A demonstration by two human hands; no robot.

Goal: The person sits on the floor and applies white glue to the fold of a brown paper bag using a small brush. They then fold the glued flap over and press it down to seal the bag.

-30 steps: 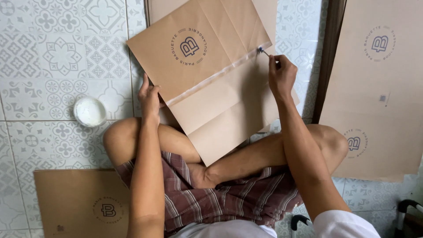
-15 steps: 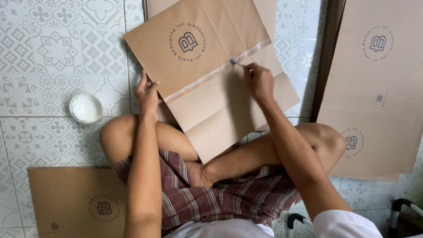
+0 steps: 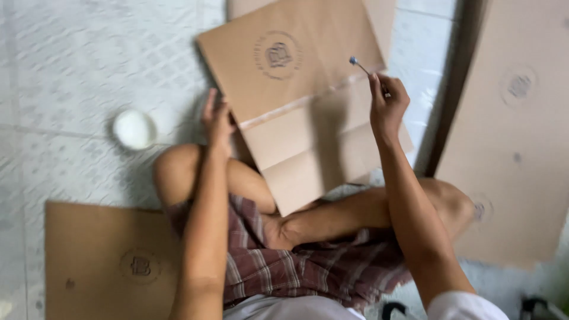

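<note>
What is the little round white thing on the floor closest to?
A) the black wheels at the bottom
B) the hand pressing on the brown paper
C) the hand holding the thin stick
B: the small white bowl sits on the tiled floor just beside the left hand, which rests on the edge of the brown paper sheet; the right hand with the thin stick is farther off.

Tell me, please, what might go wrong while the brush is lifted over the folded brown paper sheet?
The brush in the right hand hangs over the printed face of the paper sheet, so a drip could spot it. The left hand pins only the sheet's edge, so it might slide. The white dish sits near the left knee and could be knocked.
</note>
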